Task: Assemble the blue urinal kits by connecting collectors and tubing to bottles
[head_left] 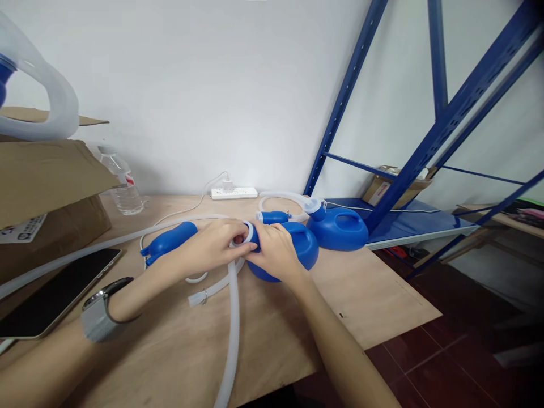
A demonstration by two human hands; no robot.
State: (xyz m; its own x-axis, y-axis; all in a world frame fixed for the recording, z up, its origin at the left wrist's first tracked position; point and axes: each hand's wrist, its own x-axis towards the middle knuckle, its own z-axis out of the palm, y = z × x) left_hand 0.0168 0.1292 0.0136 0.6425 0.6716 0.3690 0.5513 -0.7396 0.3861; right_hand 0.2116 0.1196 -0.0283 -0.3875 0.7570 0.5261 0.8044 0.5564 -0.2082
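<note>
A blue plastic jug with a moulded handle (306,247) lies on its side on the wooden table, its mouth towards the left. My right hand (275,252) is wrapped around the jug's neck. At the mouth, my left hand (221,241) has thumb and fingers closed on a white ring (249,232), with a fingertip inside the opening. A translucent ribbed hose (232,334) runs under the left hand towards the table's near edge. A hose end with a metal clip (198,298) lies below. Left of the hands rests a blue bulb-shaped plastic piece (172,240).
A second blue jug (342,229) with a coiled hose stands behind on the right. Along the wall lies a white power strip (233,193). A water bottle (124,184), cardboard box (51,221) and phone (55,292) occupy the left. Blue metal shelving (425,221) rises on the right.
</note>
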